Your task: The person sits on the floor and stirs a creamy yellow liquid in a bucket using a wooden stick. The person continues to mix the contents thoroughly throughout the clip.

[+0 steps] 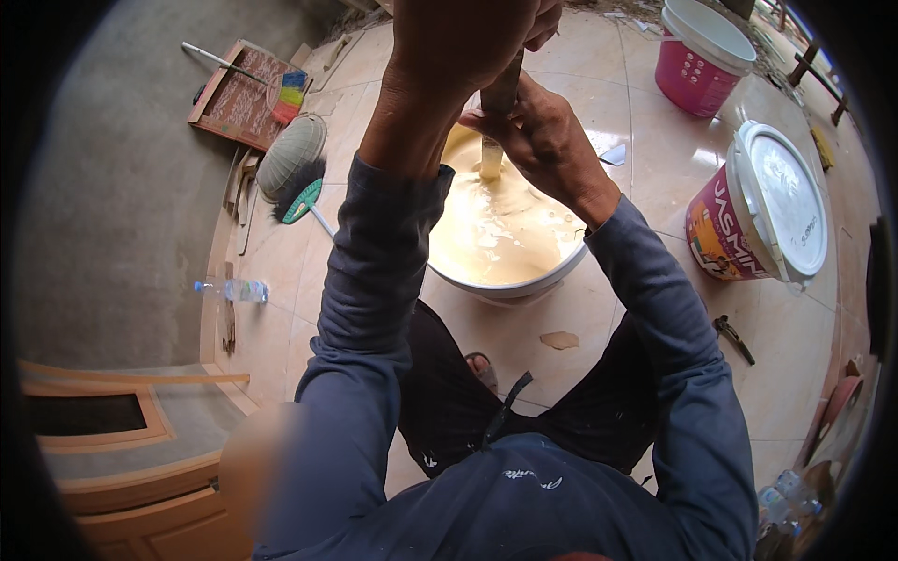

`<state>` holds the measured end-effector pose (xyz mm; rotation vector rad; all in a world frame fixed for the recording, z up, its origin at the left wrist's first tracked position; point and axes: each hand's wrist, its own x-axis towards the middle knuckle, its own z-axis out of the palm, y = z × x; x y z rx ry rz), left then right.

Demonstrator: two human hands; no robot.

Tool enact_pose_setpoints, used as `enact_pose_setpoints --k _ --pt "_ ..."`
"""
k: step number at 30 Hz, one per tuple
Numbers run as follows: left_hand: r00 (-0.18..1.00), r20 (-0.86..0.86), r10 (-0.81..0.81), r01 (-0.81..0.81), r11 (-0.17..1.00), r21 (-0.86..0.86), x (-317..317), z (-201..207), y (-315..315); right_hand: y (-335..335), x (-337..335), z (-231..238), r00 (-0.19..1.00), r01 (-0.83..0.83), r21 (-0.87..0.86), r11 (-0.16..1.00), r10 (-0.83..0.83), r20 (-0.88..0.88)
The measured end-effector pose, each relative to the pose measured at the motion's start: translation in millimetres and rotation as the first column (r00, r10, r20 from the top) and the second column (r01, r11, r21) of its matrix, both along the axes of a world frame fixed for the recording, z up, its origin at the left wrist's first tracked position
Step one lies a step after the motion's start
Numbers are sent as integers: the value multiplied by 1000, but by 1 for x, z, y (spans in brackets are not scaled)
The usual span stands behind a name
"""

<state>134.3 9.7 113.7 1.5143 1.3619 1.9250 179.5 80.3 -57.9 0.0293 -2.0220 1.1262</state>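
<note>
A wide white bucket [510, 288] of creamy pale-yellow paint [500, 234] stands on the floor in front of me. A stick [502, 89] goes upright down into the paint, its lower part coated. My left hand [472, 42], at the top edge of the view, is closed at the stick's upper part; some of its fingers are hidden or cut off. Lower down, my right hand [547, 136] is closed around the same stick, just above the paint. The stick's bottom end is hidden in the paint.
To the right stand a lidded paint bucket [730, 224] and an open pink bucket [697, 75]. A dark tool [734, 338] lies on the tiles nearby. Along the left wall are a green brush [301, 201], a conical hat [292, 157], a water bottle [245, 291] and a multicoloured broom [289, 98].
</note>
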Motion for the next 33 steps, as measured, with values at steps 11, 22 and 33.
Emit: enact_pose_setpoints --k 11,22,33 --pt "968 243 -65 89 992 -92 -59 -60 50 31 4 -27 880 206 123 971 -239 411" --pt "927 259 273 -216 949 -228 -49 -62 8 -26 11 -55 968 -42 -47 998 53 246" --pt "964 193 183 -218 960 175 -26 -46 -40 -29 1 -13 982 101 246 964 -136 133"
